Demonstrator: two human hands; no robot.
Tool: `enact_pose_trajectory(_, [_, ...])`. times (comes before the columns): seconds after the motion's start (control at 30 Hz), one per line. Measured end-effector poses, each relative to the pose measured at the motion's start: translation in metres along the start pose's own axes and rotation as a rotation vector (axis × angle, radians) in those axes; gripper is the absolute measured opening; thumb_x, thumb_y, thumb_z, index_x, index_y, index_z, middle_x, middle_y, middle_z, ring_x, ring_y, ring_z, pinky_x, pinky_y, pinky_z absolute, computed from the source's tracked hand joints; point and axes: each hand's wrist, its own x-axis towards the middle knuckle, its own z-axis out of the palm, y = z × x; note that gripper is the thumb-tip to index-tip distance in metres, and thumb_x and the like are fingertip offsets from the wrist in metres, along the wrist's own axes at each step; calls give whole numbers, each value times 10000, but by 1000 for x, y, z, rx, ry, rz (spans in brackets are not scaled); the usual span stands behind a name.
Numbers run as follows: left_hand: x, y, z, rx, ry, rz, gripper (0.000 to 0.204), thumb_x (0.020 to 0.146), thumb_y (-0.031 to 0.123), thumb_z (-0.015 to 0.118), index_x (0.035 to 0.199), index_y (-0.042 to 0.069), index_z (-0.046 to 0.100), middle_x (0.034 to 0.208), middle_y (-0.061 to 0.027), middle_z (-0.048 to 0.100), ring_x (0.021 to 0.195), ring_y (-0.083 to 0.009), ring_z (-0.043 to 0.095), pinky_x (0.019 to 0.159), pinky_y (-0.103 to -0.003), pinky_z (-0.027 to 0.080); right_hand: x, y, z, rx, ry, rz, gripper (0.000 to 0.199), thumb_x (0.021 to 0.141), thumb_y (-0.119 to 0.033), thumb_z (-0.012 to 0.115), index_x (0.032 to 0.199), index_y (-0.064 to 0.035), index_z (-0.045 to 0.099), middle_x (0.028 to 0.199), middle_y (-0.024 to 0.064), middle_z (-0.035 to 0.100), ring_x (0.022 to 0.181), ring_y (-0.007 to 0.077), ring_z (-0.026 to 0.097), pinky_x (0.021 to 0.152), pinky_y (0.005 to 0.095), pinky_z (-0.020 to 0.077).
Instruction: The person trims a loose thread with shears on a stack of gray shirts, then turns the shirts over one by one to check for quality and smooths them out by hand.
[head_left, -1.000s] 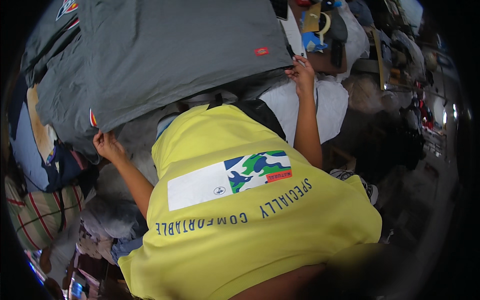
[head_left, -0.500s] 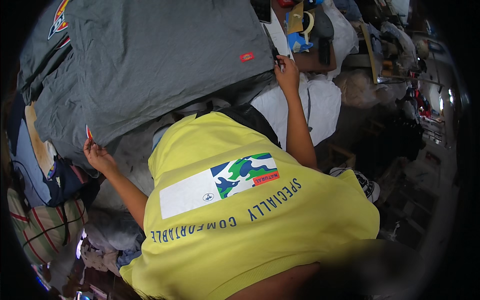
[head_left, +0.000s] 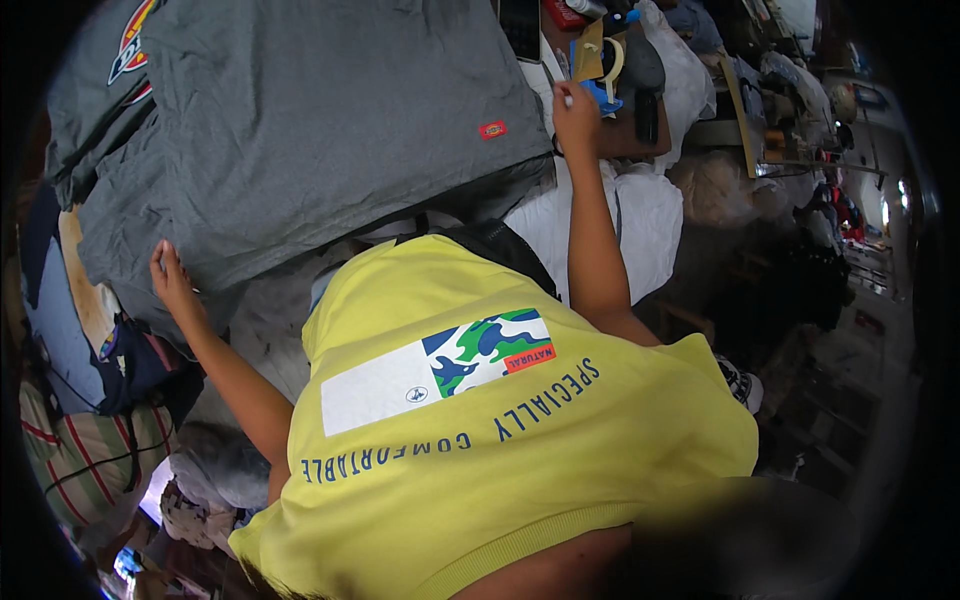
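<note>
A grey T-shirt (head_left: 330, 120) lies spread before me, with a small red label (head_left: 493, 130) near its right edge and a colourful printed patch (head_left: 130, 45) on the grey cloth at the far left. Over the shirt's near left corner is my left hand (head_left: 178, 280), its fingers loosely bent and apart, with nothing visible in them. Beyond the shirt's right edge, my right hand (head_left: 577, 120) is closed, fingertips together by a thin dark pointed thing (head_left: 547, 73). What that hand grips is too small to make out.
Right of the shirt, a brown surface (head_left: 632, 142) bears a dark phone (head_left: 520, 28), a tape roll (head_left: 612, 62) and a dark bottle-like object (head_left: 648, 115). White plastic sacking (head_left: 645, 210) hangs nearer me. A striped cloth bundle (head_left: 100, 455) sits at the left.
My left hand has risen slightly to the left; the small coloured tag at its fingertips no longer shows. My right hand has moved farther from me, off the shirt's edge. The shirt has shifted slightly.
</note>
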Motion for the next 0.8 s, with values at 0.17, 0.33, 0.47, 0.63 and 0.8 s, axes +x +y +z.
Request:
enact_pose_trajectory(0.17, [32, 25, 23, 214, -92, 146, 394, 791, 192, 626, 1136, 63, 483, 748, 25, 495, 679, -38, 444, 611, -157, 332, 47, -14, 66, -47, -142, -109, 304, 715, -347, 639, 858, -78, 626, 860, 119, 599, 820, 297, 574, 691, 379, 446])
enact_pose_trajectory(0.33, [34, 36, 15, 60, -149, 192, 458, 739, 85, 670, 1148, 45, 468, 734, 1, 487, 683, -58, 460, 625, -165, 352, 60, -9, 59, 233, -211, -13, 276, 699, -328, 663, 801, -73, 644, 776, 99, 616, 728, 250, 588, 641, 330, 442])
enact_pose_trajectory(0.47, [15, 29, -2, -28, -164, 104, 474, 753, 75, 649, 1179, 58, 440, 738, 22, 482, 683, -47, 446, 625, -165, 346, 44, -17, 40, 336, -109, 91, 237, 695, -286, 677, 777, -66, 647, 691, 85, 623, 628, 200, 579, 590, 295, 429])
enact_pose_trajectory(0.63, [-20, 34, -22, -36, -244, 61, 479, 769, 73, 624, 1197, 59, 409, 753, 33, 484, 683, -45, 446, 616, -174, 349, 22, -24, 5, 572, -140, 154, 219, 744, -206, 656, 804, 3, 629, 660, 19, 590, 611, 97, 513, 561, 234, 393])
enact_pose_trajectory(0.8, [-58, -30, -74, 112, -416, -117, 446, 748, 15, 601, 1154, 59, 423, 876, -13, 547, 803, -90, 512, 701, -190, 394, -65, 26, -42, 436, -535, 343, 110, 779, -140, 606, 755, -33, 609, 656, -15, 561, 599, 59, 481, 561, 209, 392])
